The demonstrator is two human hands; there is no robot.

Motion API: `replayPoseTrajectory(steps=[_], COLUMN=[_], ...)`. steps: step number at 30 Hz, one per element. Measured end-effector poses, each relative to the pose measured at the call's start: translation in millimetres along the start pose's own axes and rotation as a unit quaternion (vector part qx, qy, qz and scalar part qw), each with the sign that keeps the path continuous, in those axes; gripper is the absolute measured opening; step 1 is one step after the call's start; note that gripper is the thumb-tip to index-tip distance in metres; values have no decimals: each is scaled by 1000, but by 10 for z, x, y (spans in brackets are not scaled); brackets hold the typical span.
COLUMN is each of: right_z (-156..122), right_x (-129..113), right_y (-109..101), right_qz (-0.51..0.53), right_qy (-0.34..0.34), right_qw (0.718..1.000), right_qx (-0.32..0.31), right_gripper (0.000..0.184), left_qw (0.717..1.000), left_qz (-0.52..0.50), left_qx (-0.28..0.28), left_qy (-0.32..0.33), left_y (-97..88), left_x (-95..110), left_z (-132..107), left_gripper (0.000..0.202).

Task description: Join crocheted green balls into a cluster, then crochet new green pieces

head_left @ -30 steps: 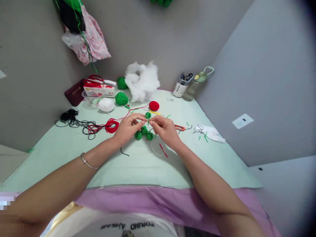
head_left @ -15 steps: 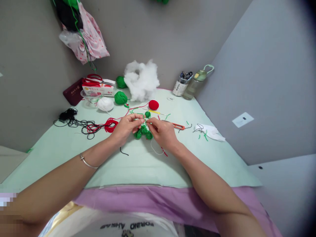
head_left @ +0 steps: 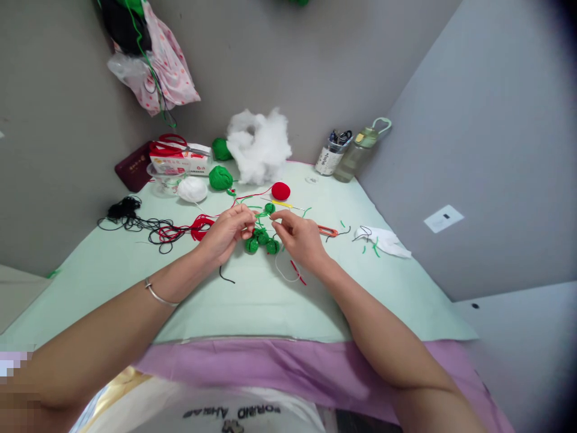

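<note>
Green yarn [head_left: 262, 214] runs between my fingertips over the middle of the table. My left hand [head_left: 229, 233] is closed in a pinch on it. Opposite, my right hand [head_left: 301, 239] pinches thumb to forefinger at the yarn's other side; a thin pale sliver shows at its fingertips, too small to name. Small green crocheted balls [head_left: 251, 245] lie just below and between the hands, and another green ball [head_left: 269, 208] sits just beyond the fingertips. A yellow-handled crochet hook [head_left: 282, 205] rests behind my right hand. An orange-handled tool [head_left: 327, 231] is partly hidden by that hand.
Red yarn [head_left: 201, 228] and tangled black yarn [head_left: 124, 208] lie left. Behind are a white yarn ball [head_left: 193, 189], green yarn ball [head_left: 220, 178], red yarn ball [head_left: 280, 191], white stuffing [head_left: 259, 147] and red scissors [head_left: 167, 144]. A bottle [head_left: 354, 159] and pen cup [head_left: 331, 155] stand back right.
My hands have moved slightly apart, the right one to the right. More of the green yarn and the balls beneath now shows between them.
</note>
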State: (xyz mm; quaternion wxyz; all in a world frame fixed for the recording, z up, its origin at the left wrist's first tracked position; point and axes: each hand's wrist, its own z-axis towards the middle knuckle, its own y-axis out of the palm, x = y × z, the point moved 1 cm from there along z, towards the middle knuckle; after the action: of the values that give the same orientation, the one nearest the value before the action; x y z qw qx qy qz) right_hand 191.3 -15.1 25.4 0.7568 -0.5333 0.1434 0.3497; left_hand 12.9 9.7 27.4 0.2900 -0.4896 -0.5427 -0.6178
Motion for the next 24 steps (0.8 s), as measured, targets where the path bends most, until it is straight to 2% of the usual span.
replayPoseTrajectory(steps=[5, 10, 13, 17, 21, 24], right_z=[48, 119, 141, 145, 139, 134], right_x=[14, 33, 28, 7, -7, -25], right_y=[-51, -112, -149, -209, -248, -264], right_qz=[133, 250, 294, 359, 428, 483], right_qy=[57, 111, 126, 127, 111, 103], right_qw=[989, 962, 947, 923, 895, 869], right_qx=[14, 26, 31, 52, 51, 25], right_gripper=[15, 17, 18, 19, 16, 15], left_qw=[999, 996, 994, 995, 992, 978], left_qz=[-46, -82, -71, -31, 61, 180], left_qx=[12, -39, -72, -96, -107, -87], left_qy=[15, -19, -34, -21, -5, 63], left_y=[-8, -7, -1, 0, -16, -65], left_x=[34, 70, 87, 80, 53, 48], left_z=[5, 5, -2, -9, 2, 35], left_gripper=[17, 17, 15, 14, 11, 11])
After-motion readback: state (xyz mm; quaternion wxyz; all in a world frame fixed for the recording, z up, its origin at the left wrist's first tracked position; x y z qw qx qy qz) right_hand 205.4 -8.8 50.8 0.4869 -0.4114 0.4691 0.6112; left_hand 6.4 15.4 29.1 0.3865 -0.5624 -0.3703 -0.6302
